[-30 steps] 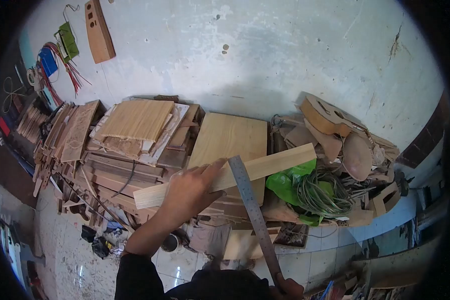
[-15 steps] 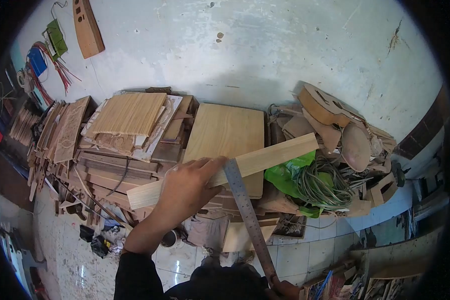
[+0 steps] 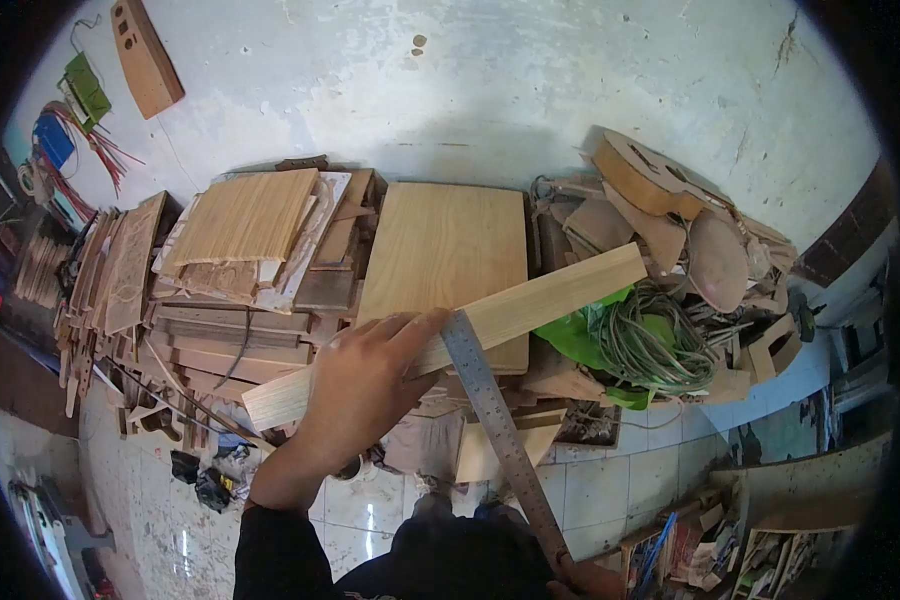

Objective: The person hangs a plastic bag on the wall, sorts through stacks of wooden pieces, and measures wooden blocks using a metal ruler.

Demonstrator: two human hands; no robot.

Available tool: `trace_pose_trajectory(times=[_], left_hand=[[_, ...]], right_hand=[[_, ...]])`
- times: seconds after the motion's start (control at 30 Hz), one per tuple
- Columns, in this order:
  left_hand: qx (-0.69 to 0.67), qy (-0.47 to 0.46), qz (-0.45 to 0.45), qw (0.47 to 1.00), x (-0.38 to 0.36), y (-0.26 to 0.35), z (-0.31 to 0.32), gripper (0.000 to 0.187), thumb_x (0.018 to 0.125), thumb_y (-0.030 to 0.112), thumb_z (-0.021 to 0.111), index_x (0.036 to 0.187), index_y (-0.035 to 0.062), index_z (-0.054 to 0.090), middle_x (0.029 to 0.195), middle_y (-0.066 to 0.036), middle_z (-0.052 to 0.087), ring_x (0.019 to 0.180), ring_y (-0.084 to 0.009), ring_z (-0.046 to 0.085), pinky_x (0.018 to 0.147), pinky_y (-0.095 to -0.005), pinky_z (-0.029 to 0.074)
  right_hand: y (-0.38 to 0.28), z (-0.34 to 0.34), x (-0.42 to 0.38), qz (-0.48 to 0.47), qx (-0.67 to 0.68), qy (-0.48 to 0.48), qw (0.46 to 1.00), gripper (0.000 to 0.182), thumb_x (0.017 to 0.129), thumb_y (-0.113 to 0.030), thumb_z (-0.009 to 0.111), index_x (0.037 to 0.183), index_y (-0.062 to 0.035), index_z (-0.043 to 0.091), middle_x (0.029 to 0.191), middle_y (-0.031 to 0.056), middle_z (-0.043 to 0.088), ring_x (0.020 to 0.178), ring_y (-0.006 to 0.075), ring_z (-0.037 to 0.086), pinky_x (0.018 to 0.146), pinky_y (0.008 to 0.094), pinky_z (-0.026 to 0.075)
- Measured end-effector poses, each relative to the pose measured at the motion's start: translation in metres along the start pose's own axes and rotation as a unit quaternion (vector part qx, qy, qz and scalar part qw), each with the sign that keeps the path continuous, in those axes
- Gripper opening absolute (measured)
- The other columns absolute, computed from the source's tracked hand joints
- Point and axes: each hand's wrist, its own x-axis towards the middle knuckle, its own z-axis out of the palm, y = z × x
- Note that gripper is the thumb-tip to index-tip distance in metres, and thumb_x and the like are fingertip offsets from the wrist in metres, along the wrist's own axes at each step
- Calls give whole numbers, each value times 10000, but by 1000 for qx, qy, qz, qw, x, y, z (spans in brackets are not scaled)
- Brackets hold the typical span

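Note:
My left hand is closed around a long pale wooden plank, which slants up to the right. Its index fingertip rests at the top end of a steel ruler, where the ruler lies across the plank. From there the ruler runs down toward my body. At the bottom edge, my right hand grips the ruler's lower end; its fingers are partly out of view. Behind the plank, a wide light wooden board lies on the piled wood.
Stacked boards and strips fill the left side. A guitar body, coiled cable and a green plastic bag sit at the right. Wood scraps fill a shelf at lower right. The pale wall stands behind.
The view has shifted slightly, and the plank now appears a little larger with its right end higher. Both hands keep their hold; the ruler still crosses the plank at my left index finger.

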Motion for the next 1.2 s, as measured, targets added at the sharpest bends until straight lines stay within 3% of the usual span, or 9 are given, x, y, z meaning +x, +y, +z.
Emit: trace_pose_trajectory(times=[0.13, 0.67, 0.77, 0.87, 0.93, 0.97, 1.03, 1.13, 1.2], left_hand=[[0, 2, 0, 1000, 0, 0, 3, 555, 689, 170, 828, 1201, 129, 616, 1095, -89, 682, 941, -286, 680, 776, -397, 558], [-5, 7, -1, 1000, 7, -2, -1, 571, 679, 161, 822, 1211, 151, 614, 1075, -97, 680, 909, -300, 681, 755, -385, 548], [-10, 1, -2, 1000, 5, -4, 1, 627, 676, 186, 829, 1250, 155, 579, 1064, -106, 679, 911, -311, 678, 754, -396, 546], [32, 9, -40, 999, 3, -1, 2, 658, 687, 218, 828, 1274, 137, 541, 1057, -123, 676, 921, -325, 673, 761, -420, 541], [53, -46, -118, 991, 1, 5, 2, 649, 699, 241, 820, 1261, 115, 520, 1033, -136, 673, 921, -336, 667, 761, -448, 534], [50, -45, -112, 991, -1, 9, 3, 649, 699, 241, 820, 1261, 115, 520, 1033, -136, 673, 921, -336, 667, 761, -448, 534], [83, -89, -72, 990, -9, 15, 8, 567, 727, 211, 792, 1216, 90, 531, 1018, -138, 667, 921, -339, 662, 755, -458, 528], [60, -87, -25, 994, -35, 23, 23, 471, 768, 184, 748, 1179, 76, 546, 1019, -130, 654, 931, -335, 654, 767, -464, 527], [51, -91, -21, 994, -61, 40, 36, 436, 785, 167, 719, 1177, 71, 555, 1064, -133, 649, 965, -342, 648, 797, -460, 528]], right_hand=[[6, 3, -3, -8, 5, -24, 1000, 277, 869, -283, 706, 990, -35, 701, 717, 156, 634, 575, 316, 593, 570, 406, 477], [-3, 16, 7, 48, 63, -60, 995, 164, 878, -178, 696, 905, -17, 675, 765, 148, 646, 651, 290, 615, 633, 405, 501], [34, 41, -17, 139, 131, -59, 980, 131, 929, -185, 657, 1009, -86, 691, 871, 116, 687, 730, 259, 637, 682, 358, 545], [67, 59, -28, -27, -117, 164, 979, 650, 734, -236, 749, 1311, -31, 531, 831, 164, 663, 729, 301, 661, 645, 422, 515], [59, 47, -8, 219, 94, 210, 948, 490, 751, -264, 732, 1169, -31, 627, 750, 144, 641, 659, 265, 638, 624, 403, 505], [66, 34, 10, 190, 18, 185, 964, 295, 796, -269, 693, 960, -27, 656, 671, 115, 606, 580, 223, 597, 594, 370, 488], [98, 35, 41, 154, 38, 300, 941, 257, 874, -270, 627, 774, -43, 562, 574, 88, 540, 527, 176, 533, 543, 337, 450], [117, 3, 91, 78, 109, 284, 949, 568, 907, -591, 569, 760, -45, 519, 579, 21, 451, 529, 103, 399, 476, 297, 320], [142, -5, 106, 82, 190, 273, 940, 608, 898, -644, 535, 772, -49, 523, 595, 2, 432, 532, 92, 370, 473, 300, 296]])
